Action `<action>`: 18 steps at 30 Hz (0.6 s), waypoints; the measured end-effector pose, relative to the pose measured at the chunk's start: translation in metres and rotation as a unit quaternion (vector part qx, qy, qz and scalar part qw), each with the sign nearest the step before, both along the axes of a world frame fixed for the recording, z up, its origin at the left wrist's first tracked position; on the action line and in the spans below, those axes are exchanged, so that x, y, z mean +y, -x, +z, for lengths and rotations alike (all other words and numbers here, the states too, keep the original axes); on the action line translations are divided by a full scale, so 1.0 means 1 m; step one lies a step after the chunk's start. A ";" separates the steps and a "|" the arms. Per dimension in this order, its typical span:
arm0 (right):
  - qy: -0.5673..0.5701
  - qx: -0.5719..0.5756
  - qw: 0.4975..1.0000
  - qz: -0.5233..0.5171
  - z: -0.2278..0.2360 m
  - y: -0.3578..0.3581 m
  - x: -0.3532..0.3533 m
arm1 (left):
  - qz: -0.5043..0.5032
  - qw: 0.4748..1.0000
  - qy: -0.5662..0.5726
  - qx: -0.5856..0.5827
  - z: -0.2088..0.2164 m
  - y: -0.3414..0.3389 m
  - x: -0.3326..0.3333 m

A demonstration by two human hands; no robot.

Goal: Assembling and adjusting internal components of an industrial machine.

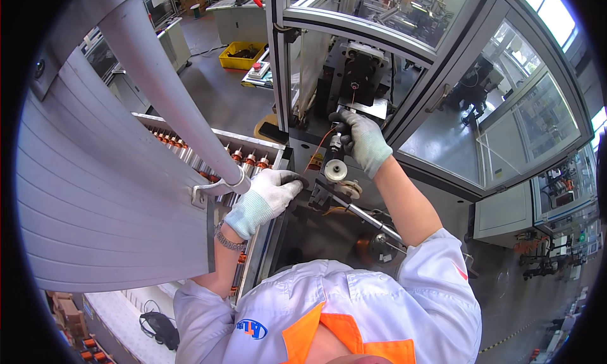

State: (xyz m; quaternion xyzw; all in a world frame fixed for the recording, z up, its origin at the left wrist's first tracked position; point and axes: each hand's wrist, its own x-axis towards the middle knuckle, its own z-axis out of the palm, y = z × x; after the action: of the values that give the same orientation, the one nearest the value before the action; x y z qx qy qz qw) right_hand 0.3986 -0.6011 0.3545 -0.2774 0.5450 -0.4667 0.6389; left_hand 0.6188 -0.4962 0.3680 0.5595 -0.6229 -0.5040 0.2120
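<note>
My left hand (269,196), in a white glove with dark fingertips, is closed in a pinch at the lower end of a thin copper-coloured wire (321,146). The wire slants up to my right hand (365,139), gloved alike. Those fingers are bent together around the wire, just below the dark machine head (360,76); a short length shows between the fingertips and the head's small spindle (355,86). Exactly how the fingertips grip is hidden. Beneath my right hand sit a white round pulley (336,170) and a second, cream pulley (349,189).
A tray (218,135) of metal cylinders with copper windings (251,161) lies beside my left hand. Above that arm slants a thick grey pole (167,79) with a curved grey panel (120,193). An aluminium frame (281,67) and glass door (506,104) enclose the machine. A dark phone (273,132) lies nearby.
</note>
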 end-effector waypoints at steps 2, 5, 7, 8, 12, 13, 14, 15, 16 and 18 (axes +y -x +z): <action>0.011 0.004 1.000 0.022 -0.018 0.004 -0.021 | 0.011 1.000 0.006 0.008 0.000 0.003 -0.001; 0.012 0.004 1.000 0.027 -0.023 0.013 -0.051 | 0.011 1.000 0.013 0.021 0.000 0.006 -0.002; 0.014 -0.045 0.999 -0.004 -0.027 0.022 -0.074 | 0.003 1.000 0.015 0.022 -0.002 0.008 -0.005; 0.015 -0.044 0.999 -0.007 -0.030 0.032 -0.083 | 0.001 0.999 0.019 0.027 -0.003 0.010 -0.006; 0.067 -0.040 0.997 -0.028 -0.018 0.020 -0.067 | 0.033 0.998 -0.011 0.051 -0.004 0.011 -0.008; 0.053 -0.016 0.998 0.000 -0.010 0.012 -0.052 | 0.036 0.998 -0.010 0.051 -0.007 0.009 -0.011; 0.040 0.008 0.999 0.029 -0.009 0.005 -0.038 | 0.029 0.999 0.027 0.015 -0.015 0.007 -0.014; 0.033 0.029 0.998 0.055 -0.016 0.004 -0.026 | 0.017 0.998 0.063 -0.017 -0.021 0.009 -0.020; 0.029 0.039 0.997 0.058 -0.015 0.001 -0.013 | 0.016 0.998 0.062 -0.015 -0.019 0.011 -0.022; 0.051 0.046 0.996 0.055 -0.013 0.001 -0.004 | 0.030 0.999 0.013 -0.011 -0.014 0.015 -0.023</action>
State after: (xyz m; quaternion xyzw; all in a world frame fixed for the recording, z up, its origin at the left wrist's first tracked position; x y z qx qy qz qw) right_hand 0.3979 -0.6053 0.3418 -0.3601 0.5330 -0.4448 0.6232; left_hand 0.6034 -0.5195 0.3542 0.5809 -0.6142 -0.4832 0.2276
